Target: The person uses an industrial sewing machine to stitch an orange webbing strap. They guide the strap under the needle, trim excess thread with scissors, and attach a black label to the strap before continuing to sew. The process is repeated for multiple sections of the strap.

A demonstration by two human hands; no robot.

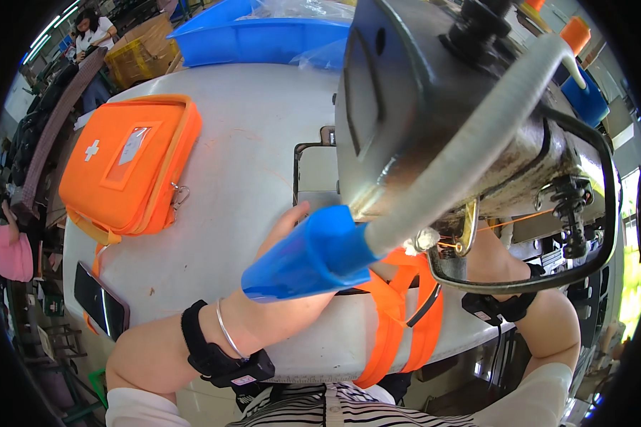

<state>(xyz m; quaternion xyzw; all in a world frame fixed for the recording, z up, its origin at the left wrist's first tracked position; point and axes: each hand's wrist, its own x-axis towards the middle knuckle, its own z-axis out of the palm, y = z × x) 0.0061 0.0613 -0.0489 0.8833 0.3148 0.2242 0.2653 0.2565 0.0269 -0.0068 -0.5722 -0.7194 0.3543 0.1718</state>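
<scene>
Left hand point(283, 229): fingers partly behind blue cone point(292, 260); grip cannot be told
Right hand point(486, 250): fingers hidden by sewing machine point(399, 92); grip unclear
Orange strap point(386, 341): between both hands' fingers, running bodyward

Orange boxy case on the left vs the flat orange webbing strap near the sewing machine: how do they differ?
Shape: the orange boxy case is broad and thick; the flat orange webbing strap is narrow and thin.
Markings: the case carries a white cross; the strap shows none.
Pose: the case lies on the pale grey table; the strap's lengths run over its near edge.
Shared: bright orange colour.
</scene>
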